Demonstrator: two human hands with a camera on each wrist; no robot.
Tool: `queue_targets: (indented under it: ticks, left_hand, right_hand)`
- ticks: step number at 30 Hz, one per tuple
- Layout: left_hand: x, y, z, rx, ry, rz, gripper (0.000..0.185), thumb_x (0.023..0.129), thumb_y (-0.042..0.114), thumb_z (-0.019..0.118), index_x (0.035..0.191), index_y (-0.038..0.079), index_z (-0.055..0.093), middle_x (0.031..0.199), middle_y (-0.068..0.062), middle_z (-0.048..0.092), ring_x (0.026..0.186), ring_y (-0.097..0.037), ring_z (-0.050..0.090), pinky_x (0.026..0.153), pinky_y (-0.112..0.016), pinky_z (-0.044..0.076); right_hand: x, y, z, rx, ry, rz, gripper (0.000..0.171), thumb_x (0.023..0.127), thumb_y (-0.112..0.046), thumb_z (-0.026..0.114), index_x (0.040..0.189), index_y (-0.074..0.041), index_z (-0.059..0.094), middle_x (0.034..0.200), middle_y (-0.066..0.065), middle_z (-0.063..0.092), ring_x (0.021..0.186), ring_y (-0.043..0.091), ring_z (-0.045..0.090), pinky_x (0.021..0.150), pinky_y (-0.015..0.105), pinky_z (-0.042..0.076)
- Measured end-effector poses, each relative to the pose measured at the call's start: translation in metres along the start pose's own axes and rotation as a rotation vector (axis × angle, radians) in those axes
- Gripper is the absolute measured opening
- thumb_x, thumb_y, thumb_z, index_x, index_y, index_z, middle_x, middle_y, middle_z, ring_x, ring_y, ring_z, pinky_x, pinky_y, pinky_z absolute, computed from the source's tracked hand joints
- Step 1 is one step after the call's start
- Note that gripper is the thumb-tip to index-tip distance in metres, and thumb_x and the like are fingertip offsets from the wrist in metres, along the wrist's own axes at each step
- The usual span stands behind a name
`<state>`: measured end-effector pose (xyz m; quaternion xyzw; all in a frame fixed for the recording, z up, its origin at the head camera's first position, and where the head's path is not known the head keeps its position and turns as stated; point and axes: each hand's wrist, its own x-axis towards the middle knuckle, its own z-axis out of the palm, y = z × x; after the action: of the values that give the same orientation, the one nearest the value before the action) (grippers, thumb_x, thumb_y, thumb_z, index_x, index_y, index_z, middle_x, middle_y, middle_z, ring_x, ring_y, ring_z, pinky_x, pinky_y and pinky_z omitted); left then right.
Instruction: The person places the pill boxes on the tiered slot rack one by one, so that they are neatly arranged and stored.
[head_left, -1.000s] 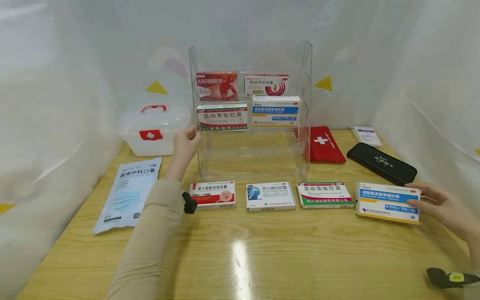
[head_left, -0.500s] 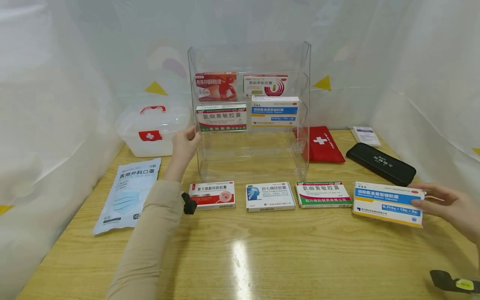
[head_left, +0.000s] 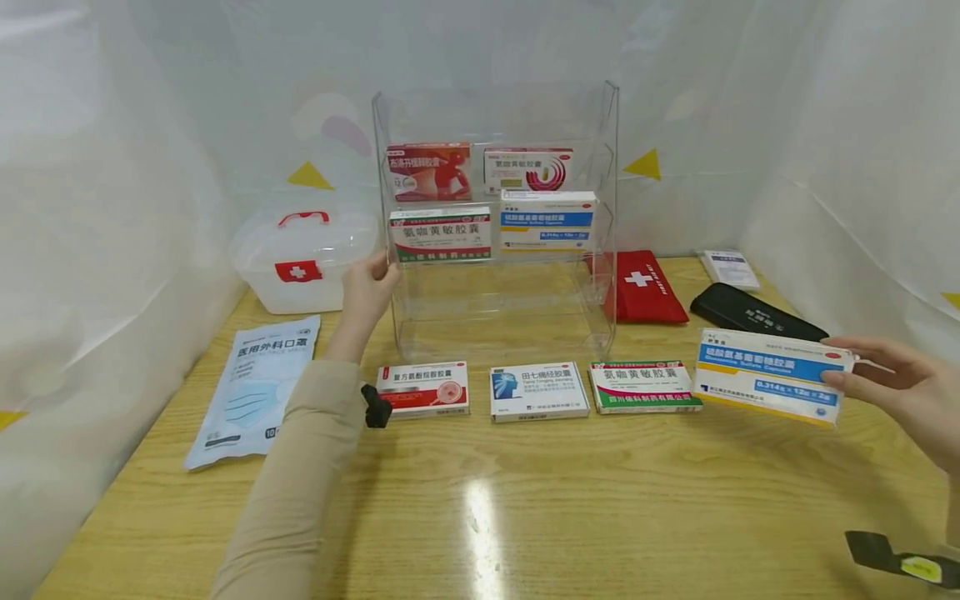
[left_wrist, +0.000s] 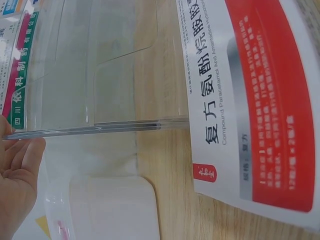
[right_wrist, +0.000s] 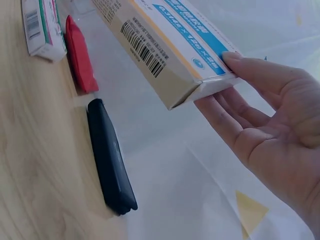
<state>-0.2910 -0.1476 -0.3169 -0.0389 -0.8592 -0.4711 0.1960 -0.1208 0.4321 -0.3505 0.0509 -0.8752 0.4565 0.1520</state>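
Display rack (head_left: 495, 287): clear plastic, smooth, glossy.
Held box (head_left: 768, 379): printed card, smooth.
Desk (head_left: 585, 492): wood-grained surface, glossy.
Lidded box (head_left: 341, 242): translucent plastic, smooth.
Sleeve (head_left: 300, 467): matt cloth, creased.

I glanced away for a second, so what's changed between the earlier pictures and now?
The right hand has raised the blue-and-white box higher above the table; it now hides part of the black case. Nothing was newly gripped or released. The left hand still holds the clear rack; the other boxes stayed put.
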Motion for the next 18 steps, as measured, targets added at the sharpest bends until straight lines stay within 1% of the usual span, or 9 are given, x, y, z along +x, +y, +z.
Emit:
queue_targets:
  ticks: [4,5,7,9,13,16,18]
  left_hand:
    - [0.001,-0.002,0.000,0.007,0.001,-0.010,0.037,0.088,0.010,0.052,0.124,0.005,0.061,0.112,-0.019,0.067,0.100,-0.024,0.064,0.088,-0.039,0.053]
    - [0.001,-0.002,0.000,0.009,0.001,-0.012,0.038,0.088,0.010,0.052,0.124,0.005,0.061,0.113,-0.019,0.066,0.101,-0.024,0.064,0.088,-0.039,0.053]
    - [0.002,-0.003,0.001,0.013,-0.005,-0.017,0.038,0.089,0.010,0.052,0.126,0.006,0.060,0.115,-0.018,0.066,0.103,-0.024,0.063,0.090,-0.038,0.052]
    - [0.002,-0.002,0.001,0.010,-0.008,-0.016,0.039,0.089,0.010,0.051,0.127,0.006,0.059,0.116,-0.018,0.065,0.105,-0.025,0.063,0.091,-0.038,0.052]
    - [0.001,-0.001,0.000,-0.006,-0.013,-0.017,0.039,0.089,0.011,0.051,0.127,0.006,0.059,0.118,-0.018,0.064,0.107,-0.024,0.063,0.091,-0.038,0.052]
    - [-0.001,0.000,-0.001,-0.017,-0.007,-0.012,0.039,0.088,0.012,0.051,0.126,0.007,0.060,0.116,-0.019,0.065,0.105,-0.023,0.064,0.089,-0.035,0.053]
    - [-0.002,0.001,-0.002,-0.021,-0.010,-0.011,0.039,0.088,0.012,0.050,0.126,0.008,0.060,0.117,-0.019,0.065,0.105,-0.023,0.064,0.089,-0.034,0.053]
  right_hand:
    - [0.009,-0.026,0.010,0.041,0.025,-0.054,0.043,0.083,0.007,0.062,0.124,-0.006,0.058,0.102,-0.027,0.062,0.082,-0.014,0.061,0.067,0.003,0.045]
    - [0.011,-0.032,0.012,0.069,0.015,-0.068,0.043,0.083,0.008,0.062,0.123,-0.004,0.057,0.102,-0.025,0.064,0.081,-0.012,0.062,0.067,0.004,0.046]
    - [0.016,-0.044,0.017,0.091,0.001,-0.090,0.043,0.083,0.009,0.061,0.124,-0.002,0.057,0.103,-0.022,0.065,0.083,-0.009,0.063,0.067,0.006,0.047]
    - [0.021,-0.054,0.021,0.093,-0.015,-0.091,0.043,0.084,0.008,0.061,0.125,-0.002,0.056,0.102,-0.020,0.066,0.083,-0.007,0.063,0.067,0.007,0.046]
    - [0.032,-0.071,0.034,0.082,-0.035,-0.069,0.044,0.084,0.002,0.064,0.127,-0.005,0.056,0.102,-0.022,0.066,0.086,-0.008,0.063,0.070,0.006,0.045]
    - [0.042,-0.079,0.048,0.165,-0.076,-0.089,0.041,0.084,0.004,0.063,0.123,-0.004,0.058,0.097,-0.019,0.069,0.083,-0.004,0.064,0.068,0.008,0.046]
    - [0.049,-0.084,0.060,0.204,-0.117,-0.131,0.039,0.084,0.006,0.062,0.121,-0.001,0.058,0.096,-0.014,0.070,0.080,0.000,0.065,0.067,0.010,0.049]
